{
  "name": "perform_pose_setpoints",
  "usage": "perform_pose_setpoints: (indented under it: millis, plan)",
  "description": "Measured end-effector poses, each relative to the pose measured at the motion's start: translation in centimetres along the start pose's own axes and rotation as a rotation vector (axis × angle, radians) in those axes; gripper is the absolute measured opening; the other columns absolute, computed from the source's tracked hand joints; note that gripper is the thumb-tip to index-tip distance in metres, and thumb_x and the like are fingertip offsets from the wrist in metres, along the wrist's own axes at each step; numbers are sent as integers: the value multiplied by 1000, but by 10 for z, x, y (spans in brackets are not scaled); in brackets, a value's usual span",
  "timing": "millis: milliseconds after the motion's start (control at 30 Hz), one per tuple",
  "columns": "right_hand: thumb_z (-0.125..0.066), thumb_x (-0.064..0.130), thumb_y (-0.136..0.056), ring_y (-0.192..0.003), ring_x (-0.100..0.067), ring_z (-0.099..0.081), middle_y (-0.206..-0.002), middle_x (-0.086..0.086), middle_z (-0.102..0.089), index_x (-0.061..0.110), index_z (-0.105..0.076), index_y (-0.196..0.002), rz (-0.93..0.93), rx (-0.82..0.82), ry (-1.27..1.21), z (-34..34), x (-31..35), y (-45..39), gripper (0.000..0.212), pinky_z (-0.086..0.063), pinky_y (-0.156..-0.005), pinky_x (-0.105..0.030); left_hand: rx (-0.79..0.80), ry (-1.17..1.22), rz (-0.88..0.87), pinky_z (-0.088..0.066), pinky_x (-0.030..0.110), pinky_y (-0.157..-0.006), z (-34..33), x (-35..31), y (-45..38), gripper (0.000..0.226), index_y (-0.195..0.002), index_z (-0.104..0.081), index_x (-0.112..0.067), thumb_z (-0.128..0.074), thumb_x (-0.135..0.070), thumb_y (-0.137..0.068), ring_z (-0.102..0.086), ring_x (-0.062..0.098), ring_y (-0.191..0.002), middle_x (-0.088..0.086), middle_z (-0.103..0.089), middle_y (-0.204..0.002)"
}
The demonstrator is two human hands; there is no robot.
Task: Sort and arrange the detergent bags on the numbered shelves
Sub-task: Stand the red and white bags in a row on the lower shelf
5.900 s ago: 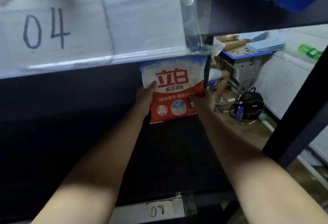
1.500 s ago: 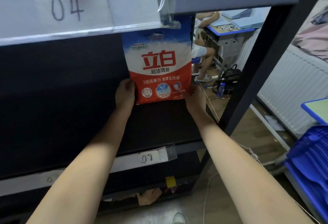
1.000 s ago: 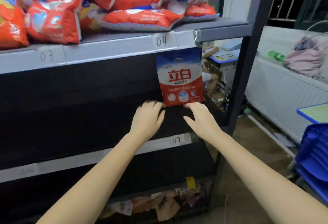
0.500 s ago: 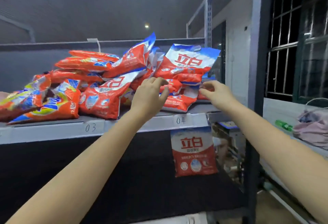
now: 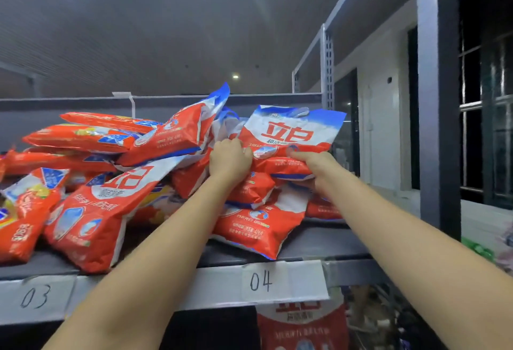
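At the lower left of the frame a paper label marked 03 (image 5: 35,296) is stuck to the front edge of the grey shelf (image 5: 319,241), and above it a loose heap of red detergent bags (image 5: 91,183) fills the left and centre of the frame, lying tilted and overlapping one another. A large red and white bag (image 5: 94,216) slumps at the front of the heap, near the shelf edge. In the centre the left hand (image 5: 229,159) reaches up into the pile, its fingers curled over the lower left edge of the top bag (image 5: 291,133), a white, blue and red bag that sits highest at the centre right, propped up on the bags beneath. Just right of it the right hand (image 5: 313,167) grips the same bag at its lower right edge, thumb on top and fingers tucked under, so that both hands pinch its bottom seam. Below them another red bag (image 5: 258,224) lies flat on the shelf. Under that, a label marked 04 (image 5: 261,281) sits on the shelf edge, and a further red bag (image 5: 301,327) shows partly beneath it at the bottom of the frame. A dark upright post (image 5: 438,99) of the rack stands at the right.
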State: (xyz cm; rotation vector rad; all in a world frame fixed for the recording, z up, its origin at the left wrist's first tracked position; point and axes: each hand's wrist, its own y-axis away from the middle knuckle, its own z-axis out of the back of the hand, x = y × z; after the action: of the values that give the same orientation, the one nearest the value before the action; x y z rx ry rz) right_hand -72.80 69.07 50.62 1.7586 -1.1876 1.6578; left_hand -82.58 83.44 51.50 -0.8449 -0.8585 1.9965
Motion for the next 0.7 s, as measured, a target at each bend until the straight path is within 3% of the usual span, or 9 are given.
perform_pose_setpoints:
  millis: [133,200,333,433,500,533,600,700]
  plan:
    - [-78,1,-71,-98,-32,-65,-111,-16,-66,0,-59,-115,125,-33,-5,1,1,-2,48,-53,-87,-49,-21,-3,38,-41,41,-91,-6,-2,-2,38,-113,-64,-4,-43,-27,-93,-52,37,-109,20,-60,-115]
    - [-73,-4,-74,-91,-26,-64,-104,-11,-66,-1,-60,-112,215,-28,21,7,8,10,40,-55,-80,-40,-5,102,81,-37,40,-98,-4,-4,-2,39,-123,-59,-7,-47,-29,-93,-48,35,-118,18,-53,-126]
    - [-71,-6,-75,-68,-14,-65,-82,-5,-66,2,-63,-101,408,26,73,31,22,43,28,-55,-60,-22,-42,538,143,-37,33,-101,10,-13,-3,52,-131,-48,-7,-57,-37,-89,-49,24,-120,10,-48,-132]
    - [-68,-7,-76,-58,-6,-67,-79,0,-67,8,-64,-93,457,44,51,53,28,68,22,-57,-58,-20,46,896,230,-47,35,-92,28,-19,-2,77,-134,-42,-15,-63,-56,-73,-57,19,-107,4,-54,-124]
    - [-66,-7,-78,-61,-6,-68,-77,2,-70,6,-64,-99,465,39,47,67,30,86,24,-58,-63,-22,186,1054,224,-52,26,-73,42,-25,4,65,-132,-49,-11,-62,-51,-82,-63,12,-84,0,-63,-103]
    - [-66,-6,-79,-62,-6,-69,-74,6,-71,8,-63,-98,468,46,50,72,30,98,24,-58,-62,-21,243,1107,194,-52,26,-70,48,-29,10,55,-129,-52,-8,-59,-45,-88,-64,12,-81,1,-65,-98]
    - [-67,-3,-78,-65,-5,-69,-71,10,-71,16,-62,-93,465,64,57,80,27,122,25,-57,-61,-20,306,1273,164,-56,33,-79,63,-38,27,39,-122,-56,-8,-55,-35,-94,-68,18,-88,7,-69,-104]
    - [-70,3,-72,-69,-7,-70,-72,9,-73,17,-63,-92,452,101,28,89,13,163,25,-56,-62,-20,317,1545,174,-58,33,-73,89,-46,70,18,-105,-61,-11,-47,-21,-98,-70,17,-72,6,-73,-88]
